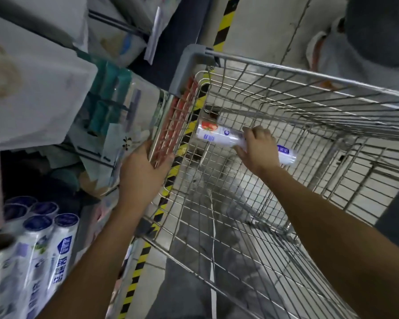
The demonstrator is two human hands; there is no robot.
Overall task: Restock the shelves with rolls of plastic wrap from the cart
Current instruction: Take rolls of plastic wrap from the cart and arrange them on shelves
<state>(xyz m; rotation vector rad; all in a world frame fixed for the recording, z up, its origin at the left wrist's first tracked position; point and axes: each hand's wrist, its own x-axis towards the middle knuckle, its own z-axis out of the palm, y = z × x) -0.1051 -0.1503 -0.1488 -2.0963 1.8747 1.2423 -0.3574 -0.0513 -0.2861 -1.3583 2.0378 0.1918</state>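
Observation:
A white roll of plastic wrap [219,134] with a blue label lies across the bottom of the wire shopping cart [258,63]. My right hand [258,147] reaches down into the cart and grips this roll near its middle. My left hand [141,166] holds the left rim of the cart, fingers curled over the wire edge. Several rolls of plastic wrap [39,240] with dark blue end caps stand packed together on the shelf at the lower left.
Shelves [32,93] with bagged goods fill the left side. A black-and-yellow striped line [141,261] runs along the grey floor between shelf and cart. Another person's shoe [325,56] shows at the top right beyond the cart.

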